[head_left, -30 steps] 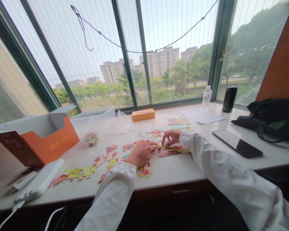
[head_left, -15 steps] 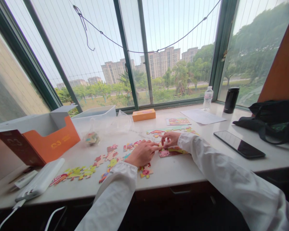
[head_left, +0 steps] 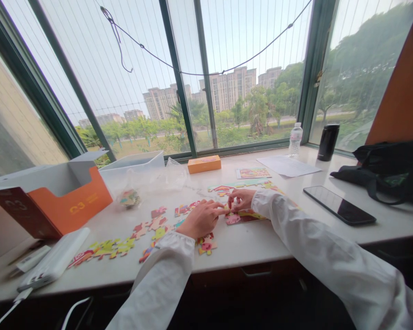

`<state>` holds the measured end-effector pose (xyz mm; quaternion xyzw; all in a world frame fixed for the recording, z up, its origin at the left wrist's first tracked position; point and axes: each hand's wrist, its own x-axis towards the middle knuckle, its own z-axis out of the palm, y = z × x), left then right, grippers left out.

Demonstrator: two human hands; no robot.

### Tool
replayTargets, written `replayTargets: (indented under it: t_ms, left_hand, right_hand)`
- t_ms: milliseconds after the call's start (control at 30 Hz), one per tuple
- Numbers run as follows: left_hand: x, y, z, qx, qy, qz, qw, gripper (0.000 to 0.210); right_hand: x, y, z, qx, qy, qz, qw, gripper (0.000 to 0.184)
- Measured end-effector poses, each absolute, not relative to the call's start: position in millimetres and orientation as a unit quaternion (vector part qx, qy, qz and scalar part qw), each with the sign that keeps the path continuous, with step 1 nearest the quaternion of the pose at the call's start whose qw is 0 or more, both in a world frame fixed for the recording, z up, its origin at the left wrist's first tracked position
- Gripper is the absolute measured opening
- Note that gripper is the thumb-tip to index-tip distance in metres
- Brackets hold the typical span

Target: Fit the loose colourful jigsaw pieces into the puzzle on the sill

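My left hand (head_left: 202, 218) lies palm down over the puzzle pieces, its fingers stretched to the right and the index fingertip at the edge of a joined puzzle section (head_left: 234, 219). My right hand (head_left: 242, 200) reaches in from the other side, thumb and fingers pinched on a small yellowish puzzle piece, mostly hidden by the fingertips. Beyond the hands runs a joined strip of puzzle border (head_left: 241, 184). Loose pink and red pieces (head_left: 156, 223) spread left of my left hand, with yellow-green ones (head_left: 113, 247) farther left. Another pink piece (head_left: 206, 247) sits below my left hand.
A picture card (head_left: 253, 173), an orange box (head_left: 204, 164) and a paper sheet (head_left: 289, 166) lie toward the window. On the right are a phone (head_left: 339, 205) and black bag (head_left: 395, 169); on the left, an open carton (head_left: 89, 199), bagged pieces (head_left: 129, 198) and a power bank (head_left: 55, 261).
Both hands stay at the same joined section, with only slight finger movement; the yellowish piece between them shows less now. The whole view has shifted a little.
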<state>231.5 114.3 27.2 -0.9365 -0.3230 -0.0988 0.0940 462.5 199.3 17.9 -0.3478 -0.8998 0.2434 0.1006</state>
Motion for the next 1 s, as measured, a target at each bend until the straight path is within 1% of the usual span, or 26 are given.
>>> replayTargets:
  t_ms: [133,300,433,533,633,700,800,867,1000]
  left_hand:
    - [231.5,114.3,27.2,-0.937,-0.325,-0.09,0.094,0.051]
    - [230.9,115.1,25.9,-0.935,-0.33,-0.09,0.095,0.054]
    - [230.9,116.2,25.0,-0.936,-0.326,-0.094,0.091,0.055]
    - [231.5,116.6,24.8,-0.936,-0.326,-0.098,0.087,0.055]
    - [232.4,116.7,24.9,-0.937,-0.324,-0.1,0.083,0.055]
    - [232.9,116.0,25.5,-0.937,-0.325,-0.103,0.079,0.052]
    - [233.2,112.9,28.4,-0.934,-0.326,-0.116,0.084,0.043]
    - [233.0,109.7,31.5,-0.936,-0.319,-0.122,0.092,0.038]
    - [232.9,104.7,36.6,-0.943,-0.3,-0.111,0.096,0.036]
  right_hand:
    - [462.1,201.2,15.0,-0.336,-0.904,0.239,0.11,0.029]
    - [462.0,203.6,8.9,-0.353,-0.891,0.268,0.097,0.028]
    - [462.3,205.6,5.0,-0.351,-0.884,0.288,0.111,0.03]
    - [459.8,204.0,5.0,-0.37,-0.875,0.293,0.107,0.027]
    - [456.0,200.6,7.8,-0.391,-0.873,0.272,0.104,0.021]
    - [455.0,198.8,10.3,-0.397,-0.879,0.241,0.105,0.021]
    - [456.9,198.5,12.2,-0.411,-0.881,0.206,0.11,0.029]
    - [459.3,200.1,12.0,-0.408,-0.882,0.206,0.116,0.036]
    - [462.2,205.8,10.5,-0.413,-0.874,0.231,0.112,0.051]
